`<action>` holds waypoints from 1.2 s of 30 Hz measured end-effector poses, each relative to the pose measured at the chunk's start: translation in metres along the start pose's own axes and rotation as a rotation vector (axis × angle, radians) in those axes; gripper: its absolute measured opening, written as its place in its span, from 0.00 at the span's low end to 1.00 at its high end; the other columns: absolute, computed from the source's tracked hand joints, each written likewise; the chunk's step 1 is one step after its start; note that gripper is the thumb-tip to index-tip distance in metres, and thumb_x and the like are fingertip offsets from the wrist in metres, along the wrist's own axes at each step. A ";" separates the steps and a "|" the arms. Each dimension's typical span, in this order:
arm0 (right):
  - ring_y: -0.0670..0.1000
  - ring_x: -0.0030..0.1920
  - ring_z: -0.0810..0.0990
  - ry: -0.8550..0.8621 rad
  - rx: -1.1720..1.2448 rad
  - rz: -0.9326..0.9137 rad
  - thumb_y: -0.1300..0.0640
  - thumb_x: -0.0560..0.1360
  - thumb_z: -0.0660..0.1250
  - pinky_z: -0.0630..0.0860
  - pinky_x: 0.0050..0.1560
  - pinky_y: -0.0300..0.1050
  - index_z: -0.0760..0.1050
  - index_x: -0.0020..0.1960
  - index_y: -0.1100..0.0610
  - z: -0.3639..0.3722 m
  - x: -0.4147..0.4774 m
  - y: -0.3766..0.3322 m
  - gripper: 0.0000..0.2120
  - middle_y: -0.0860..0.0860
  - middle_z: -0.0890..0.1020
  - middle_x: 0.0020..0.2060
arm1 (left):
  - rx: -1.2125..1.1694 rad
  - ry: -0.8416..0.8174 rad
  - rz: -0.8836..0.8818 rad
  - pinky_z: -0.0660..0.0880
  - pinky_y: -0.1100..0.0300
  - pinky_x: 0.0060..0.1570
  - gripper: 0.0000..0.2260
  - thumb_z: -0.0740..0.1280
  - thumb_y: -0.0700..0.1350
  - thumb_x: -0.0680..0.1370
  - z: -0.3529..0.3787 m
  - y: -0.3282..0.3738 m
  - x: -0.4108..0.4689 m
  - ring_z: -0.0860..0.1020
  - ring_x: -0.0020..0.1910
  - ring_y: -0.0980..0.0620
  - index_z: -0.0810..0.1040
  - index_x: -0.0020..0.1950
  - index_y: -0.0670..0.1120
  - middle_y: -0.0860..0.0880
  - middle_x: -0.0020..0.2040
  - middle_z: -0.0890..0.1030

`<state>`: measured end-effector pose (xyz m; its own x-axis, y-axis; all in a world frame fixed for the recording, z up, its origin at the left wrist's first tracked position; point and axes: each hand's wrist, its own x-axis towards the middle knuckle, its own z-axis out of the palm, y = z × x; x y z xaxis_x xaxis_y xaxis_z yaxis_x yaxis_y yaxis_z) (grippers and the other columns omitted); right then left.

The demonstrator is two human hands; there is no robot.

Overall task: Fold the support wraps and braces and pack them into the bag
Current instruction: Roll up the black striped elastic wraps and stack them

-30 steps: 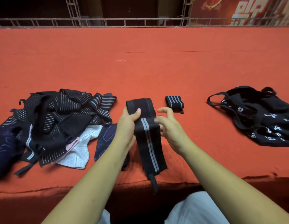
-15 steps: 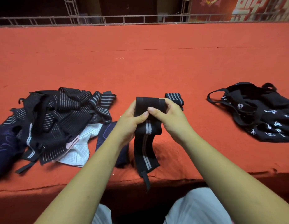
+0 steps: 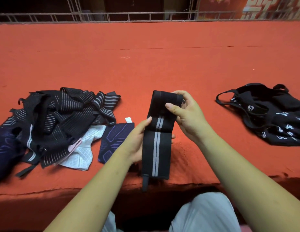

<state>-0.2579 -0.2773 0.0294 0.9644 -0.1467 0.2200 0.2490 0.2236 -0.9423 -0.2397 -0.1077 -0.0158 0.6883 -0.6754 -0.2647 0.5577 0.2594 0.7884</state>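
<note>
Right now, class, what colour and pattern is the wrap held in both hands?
The wrap is black with grey stripes down its middle; head view.

Open red cloth [image 3: 192, 72] ahead and toward bag [image 3: 271, 113] at right; wrap pile [image 3: 62, 118] blocks left side.

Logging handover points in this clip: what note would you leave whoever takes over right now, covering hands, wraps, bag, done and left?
The left hand grips the black striped wrap mid-length; the right hand pinches its rolled top end. Its tail hangs over the edge of the red table.
The pile of wraps and braces lies to the left; the black bag lies to the right, contents not visible.
Done: this wrap partly rolled.
Left: finish it, fold the pile, pack everything.
</note>
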 end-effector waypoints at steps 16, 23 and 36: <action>0.39 0.41 0.74 -0.176 -0.531 -0.030 0.72 0.73 0.64 0.69 0.46 0.33 0.71 0.48 0.44 -0.004 -0.034 0.036 0.21 0.51 0.73 0.47 | -0.445 0.329 0.212 0.75 0.47 0.61 0.22 0.62 0.59 0.78 -0.003 0.006 0.020 0.82 0.48 0.41 0.80 0.57 0.41 0.40 0.50 0.82; 0.48 0.35 0.72 -0.152 -0.476 0.064 0.75 0.72 0.59 0.73 0.40 0.54 0.68 0.47 0.47 0.001 -0.052 0.057 0.21 0.51 0.75 0.42 | -0.451 0.399 0.270 0.77 0.50 0.49 0.25 0.63 0.64 0.76 0.002 -0.003 0.024 0.82 0.38 0.43 0.82 0.45 0.43 0.42 0.39 0.82; 0.50 0.31 0.69 0.099 -0.399 0.137 0.54 0.77 0.71 0.67 0.36 0.47 0.68 0.42 0.53 0.007 -0.061 0.079 0.12 0.48 0.72 0.30 | -0.290 0.290 0.236 0.77 0.50 0.49 0.31 0.69 0.67 0.70 0.009 -0.015 0.028 0.80 0.42 0.44 0.81 0.53 0.39 0.41 0.44 0.82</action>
<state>-0.2968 -0.2439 -0.0568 0.9682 -0.2372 0.0790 0.0465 -0.1395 -0.9891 -0.2328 -0.1360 -0.0298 0.8900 -0.3645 -0.2739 0.4485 0.5922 0.6694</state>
